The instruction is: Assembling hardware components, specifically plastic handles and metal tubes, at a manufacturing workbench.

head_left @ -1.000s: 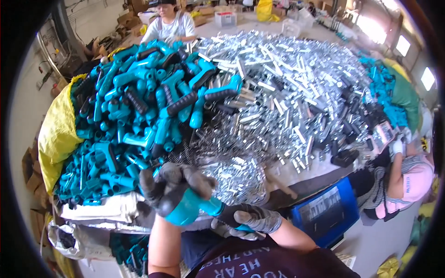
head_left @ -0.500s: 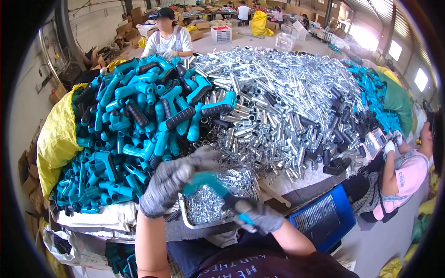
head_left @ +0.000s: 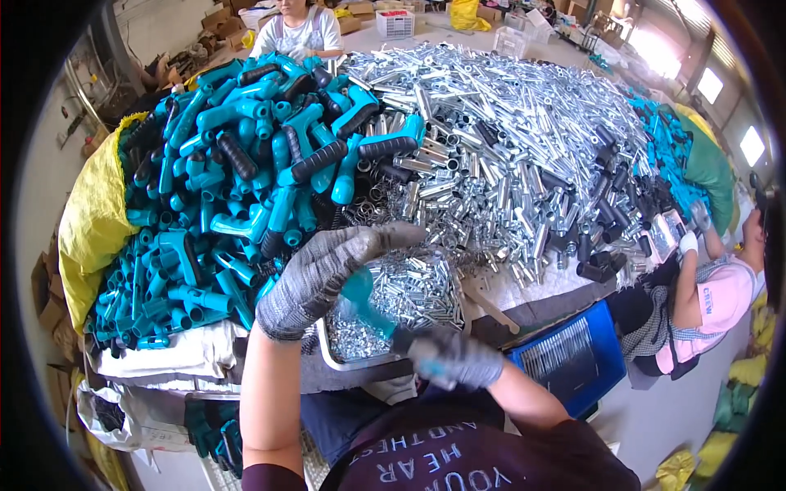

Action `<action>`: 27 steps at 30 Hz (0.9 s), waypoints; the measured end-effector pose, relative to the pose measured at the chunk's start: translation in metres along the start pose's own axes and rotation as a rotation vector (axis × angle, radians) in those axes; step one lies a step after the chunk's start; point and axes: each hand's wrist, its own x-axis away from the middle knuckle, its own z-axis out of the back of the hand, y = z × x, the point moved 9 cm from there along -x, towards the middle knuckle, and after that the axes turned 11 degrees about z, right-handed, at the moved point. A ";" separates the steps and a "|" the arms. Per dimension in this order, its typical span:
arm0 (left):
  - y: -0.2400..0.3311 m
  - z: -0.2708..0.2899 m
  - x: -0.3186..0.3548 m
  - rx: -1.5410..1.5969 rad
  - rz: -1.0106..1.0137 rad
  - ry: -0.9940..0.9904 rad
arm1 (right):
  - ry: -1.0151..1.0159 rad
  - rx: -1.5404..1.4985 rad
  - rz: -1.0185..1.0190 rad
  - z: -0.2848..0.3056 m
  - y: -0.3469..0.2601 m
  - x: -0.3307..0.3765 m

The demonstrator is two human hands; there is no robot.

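Note:
My right hand (head_left: 458, 360), in a grey glove and smeared by motion, is closed round the black grip end of a teal pistol-shaped plastic housing (head_left: 372, 315). The teal end of that housing points up and left, under my left hand (head_left: 340, 258). That hand is gloved too, its fingers stretched out to the right and its palm side close over the housing; whether they touch is hidden. Below both hands stands a white tray (head_left: 327, 352) of small metal pins and fittings.
A pile of teal housings (head_left: 237, 155) with black grips lies at left, beside a yellow sack (head_left: 94, 221). Metal tubes and rods (head_left: 508, 123) heap up behind. Right of the tray are a wooden strip (head_left: 491, 309) and a blue crate (head_left: 610, 352). Two co-workers sit nearby.
The view has tipped downward. My left hand's fingers, bent and blurred before, are now stretched out to the right over the housing. My right hand still grips the housing.

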 end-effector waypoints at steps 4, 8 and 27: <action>0.005 0.004 0.001 -0.151 -0.065 0.087 | -0.090 -0.466 -0.195 -0.020 0.004 0.006; 0.009 -0.013 0.002 -0.122 -0.119 -0.150 | 0.142 -0.107 -0.094 0.005 0.005 0.004; 0.031 -0.053 -0.043 0.215 -0.160 0.183 | 0.388 0.893 0.583 0.011 0.002 0.014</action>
